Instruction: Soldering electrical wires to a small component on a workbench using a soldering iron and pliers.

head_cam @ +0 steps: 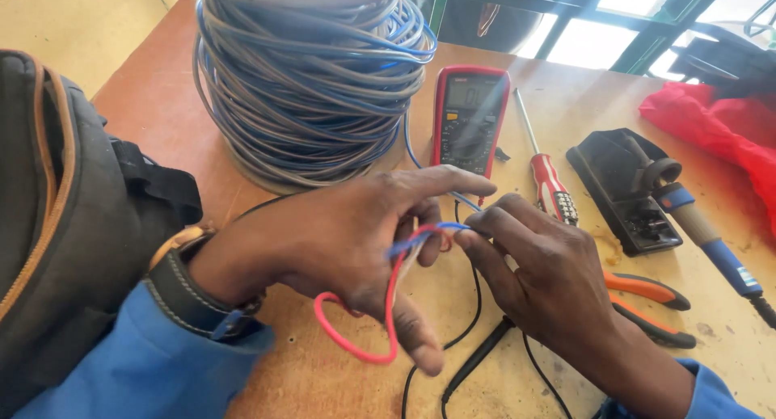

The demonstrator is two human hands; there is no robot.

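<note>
1. Left hand (pixel 339 241) curled around a red wire (pixel 356 338), loop hanging below the palm, kept clear of the counter (pixel 339 387).
2. Right hand (pixel 541 282) pinching the blue wire (pixel 428 235) and red ends together, just in front of the multimeter (pixel 470 120), fingertips close for fine control.
3. Left of the multimeter, cable spool (pixel 311 88) feeding the blue strand.
4. Right of the multimeter, screwdriver (pixel 546 176), pliers (pixel 651 306), soldering iron (pixel 711 241) within reach.
</note>
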